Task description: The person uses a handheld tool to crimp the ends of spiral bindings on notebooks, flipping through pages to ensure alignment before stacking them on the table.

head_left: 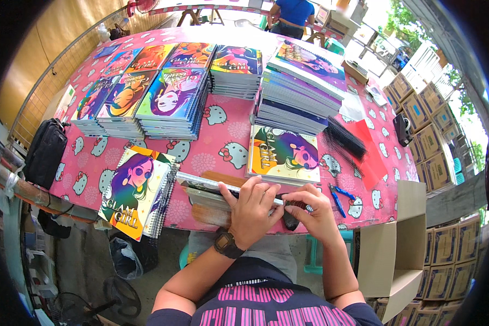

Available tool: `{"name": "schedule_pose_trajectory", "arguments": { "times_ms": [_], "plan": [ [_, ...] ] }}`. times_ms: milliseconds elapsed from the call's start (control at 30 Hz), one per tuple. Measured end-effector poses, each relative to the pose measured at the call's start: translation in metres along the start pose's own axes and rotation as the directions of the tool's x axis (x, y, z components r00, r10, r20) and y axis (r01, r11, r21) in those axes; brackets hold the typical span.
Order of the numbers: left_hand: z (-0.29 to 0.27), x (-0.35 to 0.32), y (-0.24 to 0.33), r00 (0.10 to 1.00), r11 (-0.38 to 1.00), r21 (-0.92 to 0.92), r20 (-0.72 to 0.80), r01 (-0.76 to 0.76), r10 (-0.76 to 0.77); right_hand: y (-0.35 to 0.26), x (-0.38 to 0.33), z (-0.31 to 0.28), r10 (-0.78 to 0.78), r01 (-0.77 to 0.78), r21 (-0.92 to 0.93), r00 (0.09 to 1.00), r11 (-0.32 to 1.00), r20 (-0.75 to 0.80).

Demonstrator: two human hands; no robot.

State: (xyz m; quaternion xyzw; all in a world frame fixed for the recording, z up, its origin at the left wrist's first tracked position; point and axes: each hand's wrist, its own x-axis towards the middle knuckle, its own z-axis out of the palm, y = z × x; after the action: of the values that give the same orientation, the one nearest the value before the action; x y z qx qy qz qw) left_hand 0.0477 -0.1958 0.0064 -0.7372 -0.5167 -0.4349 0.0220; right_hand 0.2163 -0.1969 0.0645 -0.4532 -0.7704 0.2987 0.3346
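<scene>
Bk. (200, 185) is held on edge at the table's (175, 214) near side, over wooden boards (207, 215), approx. in front of the torso. L. hand (251, 204) is closed over its top edge, fingers bent round, w/ no slack seen. R. hand (312, 209) is drawn into a fingertip pinch, apparently on a black coil (304, 206) at the bk.'s right end; exact contact pt. is partly hidden by the fingers. For good work, pp. should be kept squared & firmly pressed by L., and the coil should be handled in line w/ the edge, w/o bending, a little at a time. Long axis is laid L.–R., right end tipped slightly nearer the body. Which way the cover is faced can't be told.
</scene>
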Motion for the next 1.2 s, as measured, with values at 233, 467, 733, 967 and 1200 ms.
{"name": "schedule_pose_trajectory", "arguments": {
  "times_ms": [233,467,733,967,1200],
  "plan": [
    [-0.006,0.002,-0.002,0.999,1.0,0.012,0.037,-0.02,0.02,-0.012,0.007,-0.01,0.143,-0.159,0.045,0.958,0.986,0.247],
    [-0.029,0.008,-0.015,0.982,0.97,-0.221,0.14,-0.097,0.13,-0.012,0.01,-0.011,-0.055,0.058,-0.062,0.997,0.996,0.058],
    [-0.039,0.011,-0.03,0.956,0.92,-0.36,0.181,-0.155,0.231,-0.014,-0.001,-0.002,0.199,-0.239,0.101,0.933,0.966,0.299],
    [-0.053,0.012,-0.024,0.939,0.917,-0.368,0.234,-0.153,0.251,-0.022,-0.009,0.007,0.124,-0.158,0.151,0.969,0.976,0.212],
    [-0.05,0.009,-0.022,0.938,0.939,-0.294,0.238,-0.178,0.252,0.052,-0.01,-0.001,0.181,-0.173,-0.101,0.98,0.98,0.079]
  ]
}}
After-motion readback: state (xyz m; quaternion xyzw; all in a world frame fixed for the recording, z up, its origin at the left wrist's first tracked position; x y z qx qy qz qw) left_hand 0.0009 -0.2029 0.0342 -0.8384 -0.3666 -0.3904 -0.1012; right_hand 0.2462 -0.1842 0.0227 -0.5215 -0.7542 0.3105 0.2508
